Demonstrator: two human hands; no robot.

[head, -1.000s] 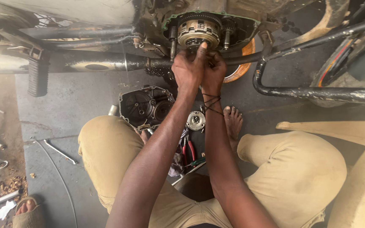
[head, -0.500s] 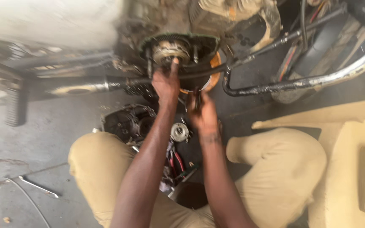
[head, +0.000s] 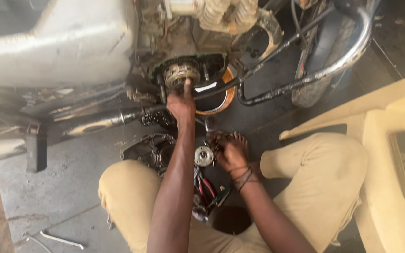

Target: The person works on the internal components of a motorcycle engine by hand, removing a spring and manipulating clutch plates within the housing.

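Shiny and dirty metal

The pipe (head: 348,56) is glossy metal; the clutch (head: 179,75) is greasy, the floor (head: 52,187) rough.

A motorcycle repair workshop: a motorcycle (head: 85,51) stands with its engine side opened up, the clutch (head: 179,75) exposed. An engine cover (head: 148,151), pliers (head: 207,187) and a spanner (head: 62,240) lie on the stained concrete floor (head: 48,187).

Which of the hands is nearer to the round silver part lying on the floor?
Right. The right hand is beside the round silver part; the left hand is up at the engine's clutch.
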